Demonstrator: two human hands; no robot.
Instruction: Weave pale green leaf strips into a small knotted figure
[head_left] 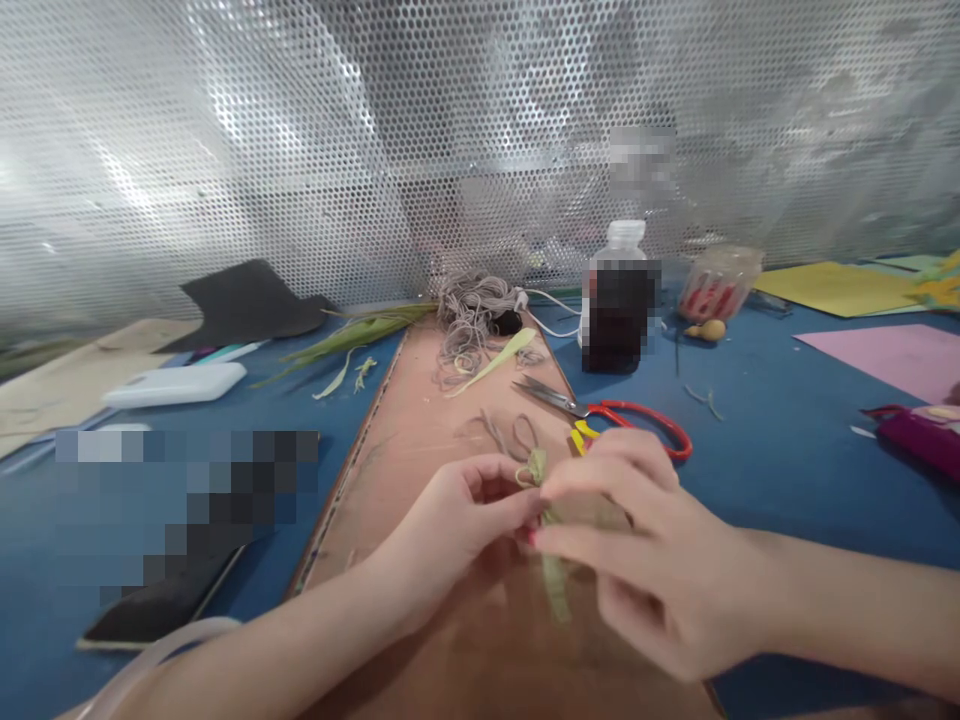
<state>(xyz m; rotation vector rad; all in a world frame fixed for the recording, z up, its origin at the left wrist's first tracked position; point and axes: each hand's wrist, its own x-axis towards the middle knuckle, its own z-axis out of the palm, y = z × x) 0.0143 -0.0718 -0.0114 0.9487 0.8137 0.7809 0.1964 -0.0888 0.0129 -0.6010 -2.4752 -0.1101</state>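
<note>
My left hand pinches a small pale-green bundle of leaf strips over the brown board. From the right, my right hand meets it, thumb and index finger closed at the bundle's middle. The strips hang below the fingers, and a knotted green top with a loop of grey cord sticks out above them. A small pink-red spot shows between the fingertips. Red-handled scissors lie just beyond my right hand, blades pointing left. Something yellow lies beside them, partly hidden by my fingers.
Tangled grey cord and a pale leaf strip lie at the board's far end. A dark bottle, a clear jar and a small gourd stand right. Left are green leaves and a white case.
</note>
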